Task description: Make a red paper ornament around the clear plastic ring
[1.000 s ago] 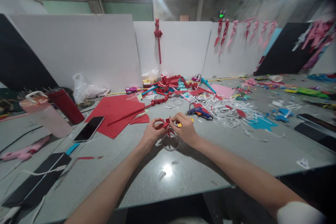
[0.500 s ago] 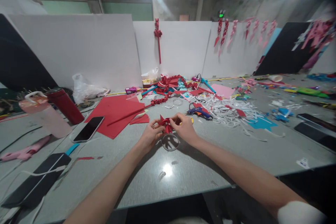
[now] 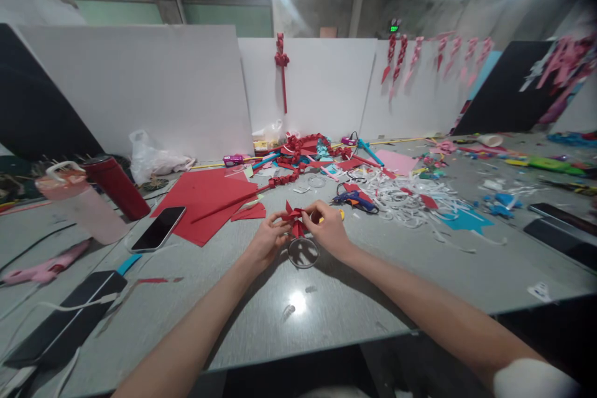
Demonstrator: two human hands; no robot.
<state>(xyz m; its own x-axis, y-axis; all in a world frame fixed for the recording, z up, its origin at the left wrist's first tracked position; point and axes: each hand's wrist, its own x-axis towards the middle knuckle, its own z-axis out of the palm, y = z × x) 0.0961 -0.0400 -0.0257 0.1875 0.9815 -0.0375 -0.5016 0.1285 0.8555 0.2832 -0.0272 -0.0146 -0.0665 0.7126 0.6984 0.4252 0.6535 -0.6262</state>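
Note:
Between my two hands is a small folded red paper piece (image 3: 297,228) with pointed flaps, held just above the table. My left hand (image 3: 269,237) pinches it from the left side. My right hand (image 3: 328,226) grips its right edge between thumb and fingers. Just below the paper a clear ring-shaped roll (image 3: 303,253), perhaps tape, lies on the table; its exact kind I cannot make out. Beyond my right hand sits a blue glue gun (image 3: 355,200), with a bit of something yellow (image 3: 342,215) close to the fingers.
Red paper sheets (image 3: 205,199) and a phone (image 3: 158,229) lie to the left, near a pink bottle (image 3: 84,205) and a red flask (image 3: 116,186). White paper strips (image 3: 401,196) pile up at the right. Folded red chains (image 3: 298,152) are heaped before the white boards (image 3: 312,84).
Both hands stay in nearly the same place. The red paper has tilted slightly, and the fingers on it have shifted a little.

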